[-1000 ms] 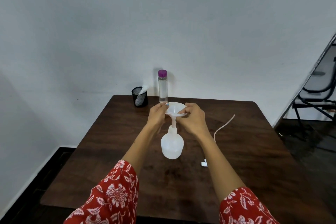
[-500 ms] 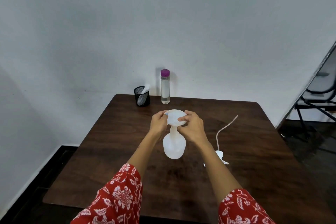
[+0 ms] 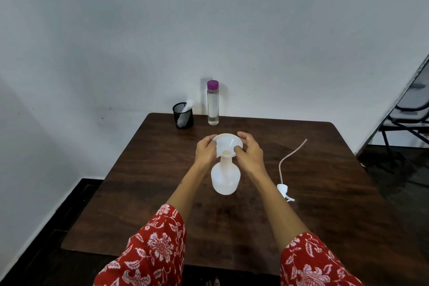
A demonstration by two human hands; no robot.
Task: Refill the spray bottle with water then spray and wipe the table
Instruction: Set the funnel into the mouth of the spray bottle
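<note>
Both hands, the left hand (image 3: 205,151) and right hand (image 3: 250,153), are pinching the funnel (image 3: 227,144) rim, now seating it straighter in the spray bottle (image 3: 225,177) at the bench (image 3: 162,169) middle, readying the pour.

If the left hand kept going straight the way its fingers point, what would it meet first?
The left hand already grips the funnel rim; pushed on rightward, it would probably meet the right hand opposite, though depth is unclear.
</note>
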